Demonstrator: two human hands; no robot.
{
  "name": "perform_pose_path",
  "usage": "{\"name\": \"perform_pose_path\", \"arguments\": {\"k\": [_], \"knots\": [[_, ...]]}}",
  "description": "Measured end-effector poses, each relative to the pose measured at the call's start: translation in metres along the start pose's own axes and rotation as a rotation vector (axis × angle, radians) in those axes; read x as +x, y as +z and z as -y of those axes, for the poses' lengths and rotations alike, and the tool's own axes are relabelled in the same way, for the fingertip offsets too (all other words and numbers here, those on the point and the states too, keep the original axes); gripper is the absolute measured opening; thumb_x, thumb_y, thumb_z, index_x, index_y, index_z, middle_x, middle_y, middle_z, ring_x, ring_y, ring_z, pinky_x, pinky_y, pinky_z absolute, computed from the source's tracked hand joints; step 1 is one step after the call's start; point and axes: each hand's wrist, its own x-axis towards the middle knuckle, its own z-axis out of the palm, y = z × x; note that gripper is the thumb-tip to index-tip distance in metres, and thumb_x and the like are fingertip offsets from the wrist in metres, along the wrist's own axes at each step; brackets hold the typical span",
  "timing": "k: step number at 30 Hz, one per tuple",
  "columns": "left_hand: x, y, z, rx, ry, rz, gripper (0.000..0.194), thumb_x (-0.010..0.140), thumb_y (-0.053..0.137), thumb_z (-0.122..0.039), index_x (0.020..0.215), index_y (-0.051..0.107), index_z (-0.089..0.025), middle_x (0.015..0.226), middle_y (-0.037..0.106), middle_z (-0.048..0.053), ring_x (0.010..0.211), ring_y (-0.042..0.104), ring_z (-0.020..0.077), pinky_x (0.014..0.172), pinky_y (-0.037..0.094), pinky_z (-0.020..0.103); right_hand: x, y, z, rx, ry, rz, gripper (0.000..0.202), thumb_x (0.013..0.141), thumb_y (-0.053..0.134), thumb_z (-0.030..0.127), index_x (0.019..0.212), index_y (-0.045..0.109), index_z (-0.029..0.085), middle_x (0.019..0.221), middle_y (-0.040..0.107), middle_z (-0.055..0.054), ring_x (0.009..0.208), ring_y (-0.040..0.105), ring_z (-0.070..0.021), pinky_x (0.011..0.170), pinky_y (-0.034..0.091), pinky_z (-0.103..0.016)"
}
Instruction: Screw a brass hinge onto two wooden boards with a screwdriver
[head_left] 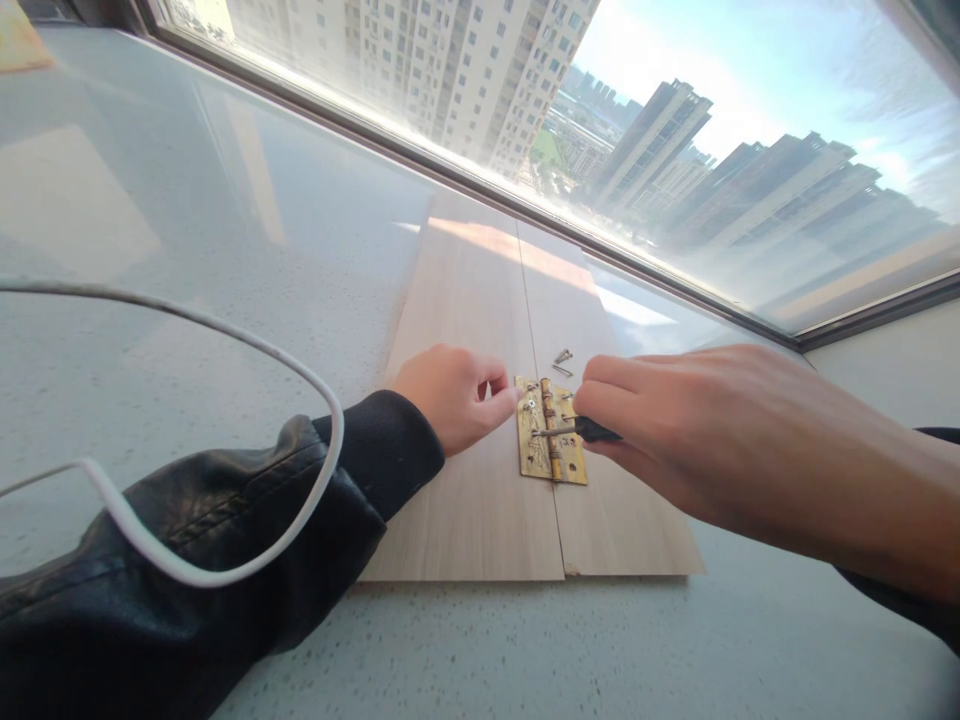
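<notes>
Hinge [535, 460] meets the screwdriver [596, 430] our right hand [660, 420] grips; our left hand [454, 395] curls beside, hold unclear; screws [562, 356] at twelve o'clock, cable [334, 420] at nine.

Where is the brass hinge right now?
In the head view, the brass hinge lies across the seam between the two wooden boards, just below the loose screws.

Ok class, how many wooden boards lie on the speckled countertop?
2: the wider board, beneath the left hand, and the narrower board to its right; a brass hinge spans their seam.
</notes>
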Motion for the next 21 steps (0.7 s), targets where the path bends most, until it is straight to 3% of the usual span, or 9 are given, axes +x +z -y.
{"name": "perform_pose_path", "arguments": {"k": [5,9,12,16,21], "knots": [[-0.001,-0.001,0.0,-0.005,0.0,0.003,0.026,0.076,0.051,-0.037,0.062,0.063,-0.018,0.049,0.049,-0.003,0.046,0.04,0.0095,0.048,0.029,0.024,-0.001,0.002,0.006,-0.024,0.096,-0.019,0.035,0.085,0.041,0.045,0.062,0.048,0.02,0.057,0.049,0.0,0.044,0.034,-0.0114,0.051,0.009,-0.028],[0.0,-0.001,0.0,-0.003,0.003,0.004,0.026,0.076,0.051,-0.037,0.061,0.062,-0.018,0.048,0.048,-0.004,0.046,0.039,0.0095,0.048,0.029,0.024,-0.003,0.0,0.01,0.0,0.067,-0.048,0.019,0.083,0.045,0.038,0.082,0.053,0.021,0.07,0.055,-0.001,0.045,0.035,-0.0101,0.05,0.01,-0.027],[0.0,0.0,0.0,-0.002,0.004,0.003,0.026,0.076,0.051,-0.036,0.061,0.061,-0.018,0.048,0.048,-0.004,0.046,0.039,0.0092,0.048,0.028,0.024,-0.003,-0.002,0.011,-0.012,0.061,-0.033,0.015,0.082,0.046,0.033,0.075,0.052,0.021,0.062,0.052,0.001,0.044,0.035,-0.0101,0.05,0.01,-0.028],[-0.001,0.0,0.001,-0.005,0.006,-0.002,0.026,0.076,0.051,-0.037,0.061,0.062,-0.018,0.048,0.049,-0.004,0.046,0.039,0.009,0.047,0.028,0.025,-0.002,0.0,0.011,-0.075,0.135,-0.048,0.033,0.084,0.042,0.041,0.059,0.047,0.019,0.052,0.047,0.0,0.042,0.034,-0.0107,0.051,0.008,-0.029],[0.0,0.0,0.001,-0.002,0.01,-0.006,0.025,0.075,0.051,-0.037,0.062,0.063,-0.019,0.048,0.048,-0.004,0.046,0.039,0.0093,0.047,0.027,0.025,-0.001,0.001,0.01,-0.064,0.084,-0.068,0.023,0.083,0.044,0.04,0.076,0.053,0.021,0.065,0.054,-0.001,0.042,0.034,-0.0095,0.05,0.009,-0.028]]}}
